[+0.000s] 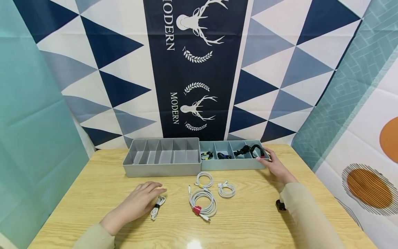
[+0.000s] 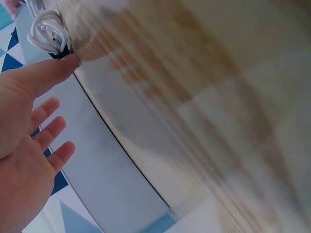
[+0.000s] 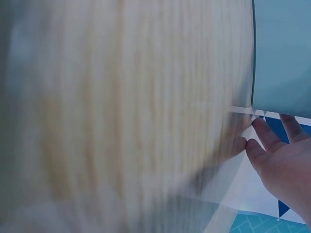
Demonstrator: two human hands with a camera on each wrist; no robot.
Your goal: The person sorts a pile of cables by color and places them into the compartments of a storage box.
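Note:
On the table's left side my left hand (image 1: pixel 140 199) reaches over the wood with fingers loosely extended, holding nothing. Just to its right lies a folded white cable (image 1: pixel 157 207) with a black tie; the left wrist view shows the thumb near this cable (image 2: pixel 50 31). My right hand (image 1: pixel 273 166) rests at the right end of the blue-grey divided box (image 1: pixel 231 165), thumb by its front corner. In the right wrist view, its fingers (image 3: pixel 269 138) are relaxed beside the box. Dark cables (image 1: pixel 244 151) lie in that box's compartments.
A grey divided box (image 1: pixel 161 170) adjoins the blue-grey one on the left. Before them lie a coiled white cable (image 1: pixel 203 202) with a red tie, another with a yellow tie (image 1: pixel 204 180), and a smaller white coil (image 1: pixel 226 190). A small black object (image 1: pixel 280 205) sits by the right sleeve.

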